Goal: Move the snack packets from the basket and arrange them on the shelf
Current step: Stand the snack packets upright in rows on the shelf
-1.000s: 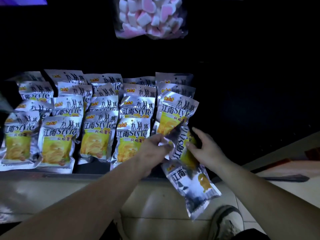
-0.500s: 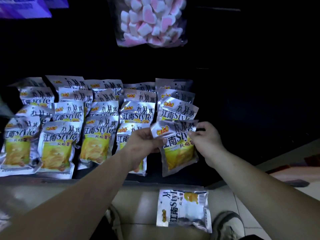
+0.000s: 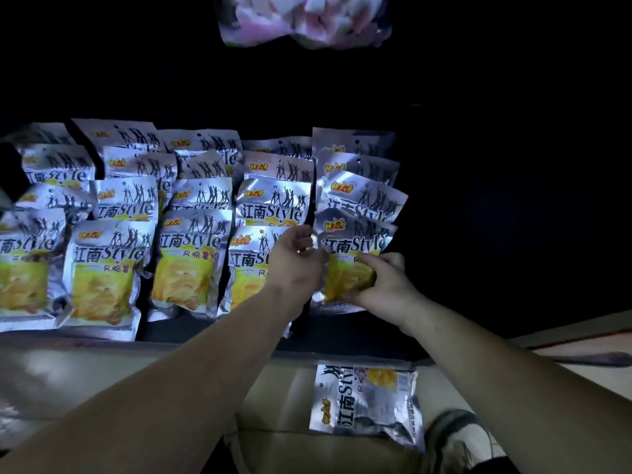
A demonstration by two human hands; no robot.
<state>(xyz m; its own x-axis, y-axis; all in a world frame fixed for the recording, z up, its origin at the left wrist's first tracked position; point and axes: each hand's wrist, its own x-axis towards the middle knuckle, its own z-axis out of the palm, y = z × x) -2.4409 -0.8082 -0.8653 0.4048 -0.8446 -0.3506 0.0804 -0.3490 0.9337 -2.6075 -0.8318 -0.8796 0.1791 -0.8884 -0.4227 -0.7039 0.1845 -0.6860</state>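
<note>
Several silver snack packets (image 3: 113,268) with yellow chip pictures stand in overlapping rows on a dark shelf (image 3: 342,336). At the front of the rightmost row stands one packet (image 3: 355,248) held by both hands. My left hand (image 3: 297,261) pinches its upper left edge. My right hand (image 3: 383,285) grips its lower right part, over the yellow picture. Another packet (image 3: 366,401) lies flat on the floor below the shelf edge. No basket is in view.
A bag of pink and white marshmallows (image 3: 304,22) hangs above the shelf. The shelf's right part (image 3: 496,234) is dark. Pale floor tiles (image 3: 85,371) run below the shelf, and a shoe (image 3: 458,439) shows at the bottom right.
One of the two packets dropped from my hands to the floor. Both hands carried the other packet forward and set it at the front of the rightmost row.
</note>
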